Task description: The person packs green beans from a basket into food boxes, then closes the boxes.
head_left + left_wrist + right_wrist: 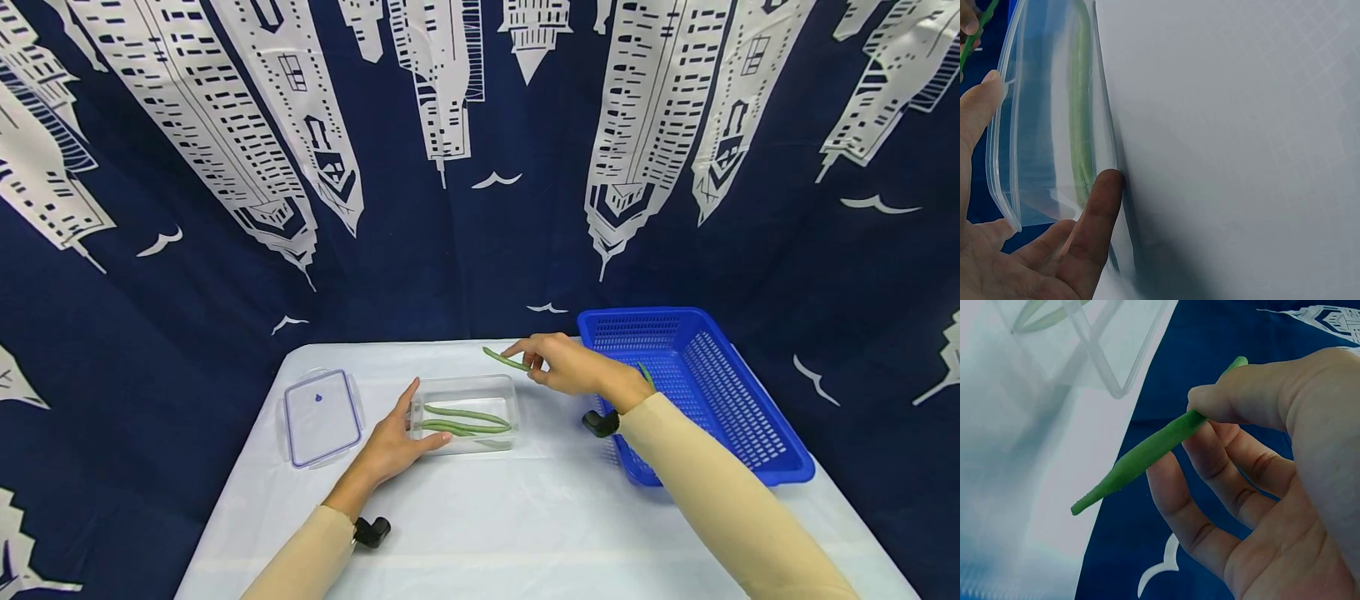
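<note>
My left hand (393,446) holds the left end of a clear plastic container (515,408), its thumb over the near side and its fingers at the far left corner. Several green beans (465,414) lie lengthwise inside the container. Above the table, between container and basket, my right hand (566,364) pinches one green bean (1147,450) between thumb and fingers. That bean points out to the left, toward the container's far right corner. In the left wrist view, one finger (1104,200) touches the container's wall low down, near the tabletop.
A clear lid (322,421) with a blue-violet seal lies flat to the left of the container. To the right stands a blue perforated basket (750,417), partly behind my right forearm, with a green bean (647,375) showing in it. A white cloth (480,517) covers the table.
</note>
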`<action>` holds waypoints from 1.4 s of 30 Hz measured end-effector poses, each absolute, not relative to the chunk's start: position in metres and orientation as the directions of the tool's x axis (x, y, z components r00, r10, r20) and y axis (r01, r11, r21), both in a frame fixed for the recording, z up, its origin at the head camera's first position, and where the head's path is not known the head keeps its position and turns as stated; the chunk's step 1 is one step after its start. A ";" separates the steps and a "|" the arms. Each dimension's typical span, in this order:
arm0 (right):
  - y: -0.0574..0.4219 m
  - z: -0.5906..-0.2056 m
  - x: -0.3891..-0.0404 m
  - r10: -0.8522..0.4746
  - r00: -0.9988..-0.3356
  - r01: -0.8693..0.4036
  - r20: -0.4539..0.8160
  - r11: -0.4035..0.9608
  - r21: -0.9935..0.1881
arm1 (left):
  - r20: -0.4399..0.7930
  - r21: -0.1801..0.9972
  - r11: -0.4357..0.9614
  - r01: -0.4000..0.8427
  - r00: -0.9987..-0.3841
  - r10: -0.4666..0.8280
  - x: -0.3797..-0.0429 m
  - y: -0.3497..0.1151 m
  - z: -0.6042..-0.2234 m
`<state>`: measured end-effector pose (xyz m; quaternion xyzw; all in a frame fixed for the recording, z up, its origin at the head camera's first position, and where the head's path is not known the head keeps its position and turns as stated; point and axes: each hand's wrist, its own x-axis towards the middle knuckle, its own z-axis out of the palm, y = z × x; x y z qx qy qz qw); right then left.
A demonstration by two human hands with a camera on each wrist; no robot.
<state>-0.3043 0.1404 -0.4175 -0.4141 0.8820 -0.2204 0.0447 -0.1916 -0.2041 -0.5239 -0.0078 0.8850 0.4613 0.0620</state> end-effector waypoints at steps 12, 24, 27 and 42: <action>0.102 -0.420 -0.308 -0.798 -0.603 -0.700 0.013 0.521 -0.487 | -0.113 0.822 0.567 -0.063 -0.992 0.054 -0.191 -0.204 -0.522; 0.063 -0.428 -0.312 -0.836 -0.544 -0.719 -0.073 0.509 -0.473 | -0.130 0.823 0.563 -0.076 -0.990 0.057 -0.193 -0.203 -0.522; 0.055 -0.429 -0.312 -0.833 -0.544 -0.712 -0.102 0.523 -0.469 | -0.130 0.816 0.573 -0.077 -0.990 0.053 -0.194 -0.203 -0.521; 0.035 -0.448 -0.314 -0.835 -0.521 -0.702 -0.178 0.538 -0.466 | -0.133 0.812 0.578 -0.082 -0.990 0.046 -0.193 -0.205 -0.524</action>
